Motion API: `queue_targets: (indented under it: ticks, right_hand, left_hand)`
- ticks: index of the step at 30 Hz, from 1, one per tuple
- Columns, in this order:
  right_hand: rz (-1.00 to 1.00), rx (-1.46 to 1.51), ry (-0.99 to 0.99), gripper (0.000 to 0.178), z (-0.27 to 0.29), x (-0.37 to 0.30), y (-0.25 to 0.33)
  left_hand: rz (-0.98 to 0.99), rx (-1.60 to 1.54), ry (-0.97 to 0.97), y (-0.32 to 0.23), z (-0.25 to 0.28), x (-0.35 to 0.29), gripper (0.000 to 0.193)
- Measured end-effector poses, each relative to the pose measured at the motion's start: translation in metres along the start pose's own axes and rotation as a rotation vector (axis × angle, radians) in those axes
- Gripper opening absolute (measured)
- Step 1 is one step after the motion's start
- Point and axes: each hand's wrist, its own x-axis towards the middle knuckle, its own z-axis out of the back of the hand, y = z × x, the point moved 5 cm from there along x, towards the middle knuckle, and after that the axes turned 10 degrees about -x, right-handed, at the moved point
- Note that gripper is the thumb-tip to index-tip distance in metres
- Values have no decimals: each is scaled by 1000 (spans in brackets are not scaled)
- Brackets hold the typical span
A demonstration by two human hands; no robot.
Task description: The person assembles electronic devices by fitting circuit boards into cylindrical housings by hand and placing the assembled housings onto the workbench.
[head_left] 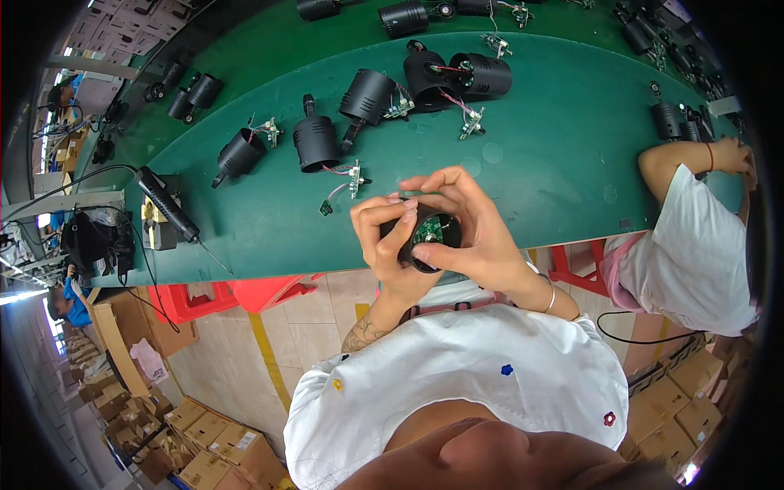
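At the front edge of the green bench, both my hands close around a black cylindrical housing [454,232], its open end facing up. Inside it sits a small green circuit board [431,228]. My left hand [385,243] wraps the left side with bent fingers. My right hand [483,235] grips the other side, its thumb reaching over the rim onto the board. Beyond them lie another black housing [316,144], a wired circuit board [354,179] and a small green board piece [326,208].
More black housings [366,96] with wired boards lie across the green bench [555,171]. A corded electric screwdriver [168,204] rests at left beside a small block [155,224]. A co-worker's arm [674,167] is at right. Red stools [192,300] and cardboard boxes [224,441] stand below.
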Motion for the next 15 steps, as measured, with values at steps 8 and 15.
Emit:
queue_targets:
  ticks: [8, 15]
  right_hand:
    - [29, 18, 12, 69, 0, 1, -5]
    - [-138, -12, 11, 74, -1, -3, -3]
  left_hand:
    - [29, 37, 66, 3, 1, -5, 59]
    - [108, -43, 78, 7, 4, -2, 60]
